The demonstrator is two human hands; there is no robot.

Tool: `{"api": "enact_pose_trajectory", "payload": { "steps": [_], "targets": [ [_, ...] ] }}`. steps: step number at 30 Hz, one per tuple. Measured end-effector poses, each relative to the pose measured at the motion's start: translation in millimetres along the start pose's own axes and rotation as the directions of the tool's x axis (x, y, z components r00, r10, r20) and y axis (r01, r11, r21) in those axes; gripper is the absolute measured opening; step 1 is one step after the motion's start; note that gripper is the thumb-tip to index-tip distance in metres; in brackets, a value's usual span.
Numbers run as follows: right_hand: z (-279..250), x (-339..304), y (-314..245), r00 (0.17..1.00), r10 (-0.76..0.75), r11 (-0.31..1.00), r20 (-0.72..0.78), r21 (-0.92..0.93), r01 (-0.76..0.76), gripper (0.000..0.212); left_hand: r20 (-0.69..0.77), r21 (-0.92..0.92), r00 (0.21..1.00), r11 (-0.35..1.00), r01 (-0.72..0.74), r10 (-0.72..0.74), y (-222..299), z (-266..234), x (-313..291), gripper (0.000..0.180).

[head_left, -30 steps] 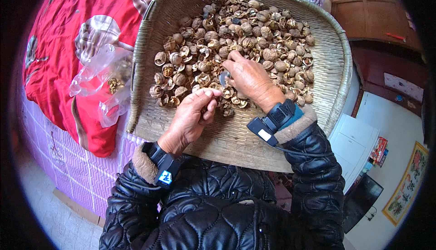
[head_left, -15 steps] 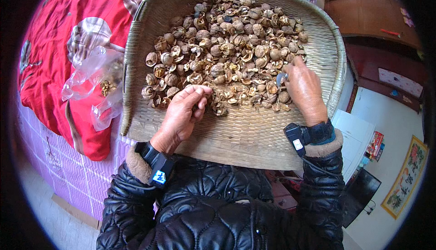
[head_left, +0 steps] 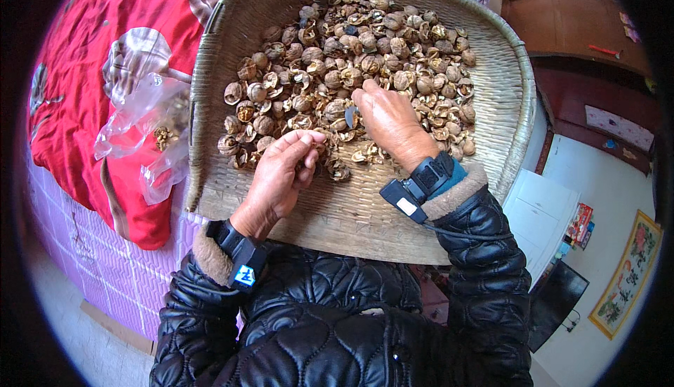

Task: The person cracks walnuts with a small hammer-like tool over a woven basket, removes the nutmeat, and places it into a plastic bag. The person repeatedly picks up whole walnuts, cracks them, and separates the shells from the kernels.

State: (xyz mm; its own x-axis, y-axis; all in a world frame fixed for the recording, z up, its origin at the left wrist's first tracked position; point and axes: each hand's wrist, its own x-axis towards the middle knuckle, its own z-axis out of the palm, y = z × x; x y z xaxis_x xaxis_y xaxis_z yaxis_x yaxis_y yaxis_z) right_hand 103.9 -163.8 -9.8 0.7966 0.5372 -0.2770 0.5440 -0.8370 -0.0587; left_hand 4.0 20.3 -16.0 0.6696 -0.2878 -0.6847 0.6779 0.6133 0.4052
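A heap of walnuts (head_left: pixel 330 64), some whole and many cracked into shells, fills the back and middle of a woven basket tray (head_left: pixel 358 229) in front of me. My left hand (head_left: pixel 284 169) is closed in a pinch at the heap's near left edge; what its fingers hold is hidden among the brown shells. Over the middle of the heap, my right hand (head_left: pixel 393 123) reaches in with its fingers curled, touching the nuts. A small grey metal blade (head_left: pixel 350 116) sticks out from the left side of that hand; its handle is out of sight.
Left of the tray, a clear plastic bag (head_left: pixel 158 116) with walnut kernels in it lies on a red patterned quilt (head_left: pixel 70 106) over a purple bedspread (head_left: pixel 91 246). A white cabinet (head_left: pixel 537 208) and a dark screen (head_left: pixel 558 303) stand to the right.
My right hand has swung left, from the right edge of the heap to its middle, carrying the blade along. My left hand stays almost where it was.
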Motion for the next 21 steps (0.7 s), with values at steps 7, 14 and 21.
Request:
{"api": "enact_pose_trajectory", "payload": {
  "steps": [7,14,21],
  "targets": [
    [-13,-16,16,1.000,0.029,0.911,0.000,0.411,-0.026,0.015,0.053,-0.007,0.999,1.000,0.004,-0.003,-7,3,1,0.021],
    [-47,-42,15,0.948,0.020,0.556,0.318,0.784,-0.275,0.017,0.119,0.027,0.991,0.998,0.063,-0.066,-14,18,-2,0.026],
    [-41,-62,-7,0.992,-0.080,0.381,0.095,0.923,-0.058,0.023,0.119,-0.052,0.987,0.992,0.112,-0.105,-18,25,-6,0.027]
  ]
}}
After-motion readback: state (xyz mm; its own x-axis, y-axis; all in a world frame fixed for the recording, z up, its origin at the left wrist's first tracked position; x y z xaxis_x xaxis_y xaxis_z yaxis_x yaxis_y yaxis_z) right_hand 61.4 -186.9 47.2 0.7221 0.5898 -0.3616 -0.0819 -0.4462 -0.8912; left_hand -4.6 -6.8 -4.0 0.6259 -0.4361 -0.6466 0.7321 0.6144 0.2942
